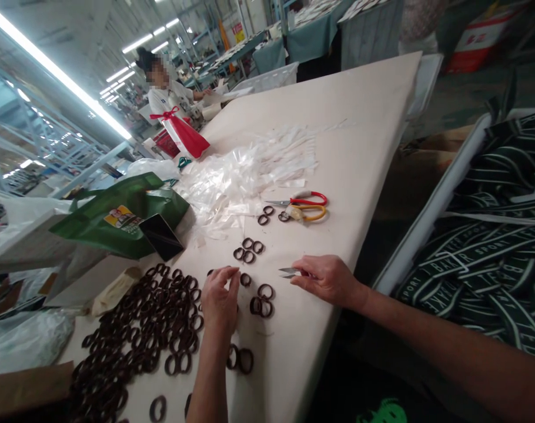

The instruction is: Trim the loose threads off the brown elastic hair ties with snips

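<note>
My right hand (327, 279) is closed around small thread snips (288, 272), their pointed blades parted and aimed left over the table. My left hand (220, 294) hovers beside the loose dark brown loops, thumb and fingertips pinched together; whatever is between them is too small to make out. A brown loop (245, 279) lies right by those fingertips, and another is partly hidden behind the knuckles. Between both hands rests a small group of loops (266, 291). To the left spreads a large pile of brown loops (148, 329).
Scissors with red and yellow handles (309, 207) lie farther up the pale table (360, 111). Behind are clear plastic strips (236, 170), a green bag (117, 214) and a phone (161, 237). On the right, a bin holds dark printed straps (483, 264). Another person (173, 97) stands at the far end.
</note>
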Action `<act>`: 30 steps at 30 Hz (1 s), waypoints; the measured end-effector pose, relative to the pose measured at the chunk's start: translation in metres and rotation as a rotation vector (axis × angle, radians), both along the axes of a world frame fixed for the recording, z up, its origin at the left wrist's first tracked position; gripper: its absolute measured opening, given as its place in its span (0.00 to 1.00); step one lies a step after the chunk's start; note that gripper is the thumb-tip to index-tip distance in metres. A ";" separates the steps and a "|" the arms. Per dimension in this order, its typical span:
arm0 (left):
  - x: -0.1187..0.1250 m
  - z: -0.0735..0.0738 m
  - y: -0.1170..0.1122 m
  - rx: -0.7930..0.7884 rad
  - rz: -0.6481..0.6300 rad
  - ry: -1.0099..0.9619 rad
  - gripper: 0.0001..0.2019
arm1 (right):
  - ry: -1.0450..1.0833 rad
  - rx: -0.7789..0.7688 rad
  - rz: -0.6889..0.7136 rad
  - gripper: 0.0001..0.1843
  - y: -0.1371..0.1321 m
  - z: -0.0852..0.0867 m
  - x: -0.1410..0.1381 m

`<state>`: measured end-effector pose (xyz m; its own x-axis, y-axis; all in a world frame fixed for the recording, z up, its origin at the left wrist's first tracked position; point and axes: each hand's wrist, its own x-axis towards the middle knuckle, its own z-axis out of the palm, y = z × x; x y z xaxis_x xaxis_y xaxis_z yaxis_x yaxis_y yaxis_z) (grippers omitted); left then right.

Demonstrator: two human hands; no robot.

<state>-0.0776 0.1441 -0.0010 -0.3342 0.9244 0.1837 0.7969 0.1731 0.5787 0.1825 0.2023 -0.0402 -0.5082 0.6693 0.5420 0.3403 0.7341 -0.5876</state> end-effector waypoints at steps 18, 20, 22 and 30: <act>0.020 0.012 0.008 0.156 0.315 -1.038 0.15 | 0.023 -0.009 0.022 0.24 0.001 -0.001 0.002; 0.024 0.016 -0.009 0.171 0.377 -1.137 0.12 | 0.019 -0.011 0.022 0.23 0.002 -0.002 0.002; 0.031 0.020 -0.023 0.178 0.441 -1.304 0.08 | 0.010 -0.021 0.020 0.23 0.002 -0.004 0.002; 0.054 0.033 -0.058 0.086 0.542 -1.987 0.07 | 0.065 -0.133 0.035 0.24 -0.004 0.000 -0.003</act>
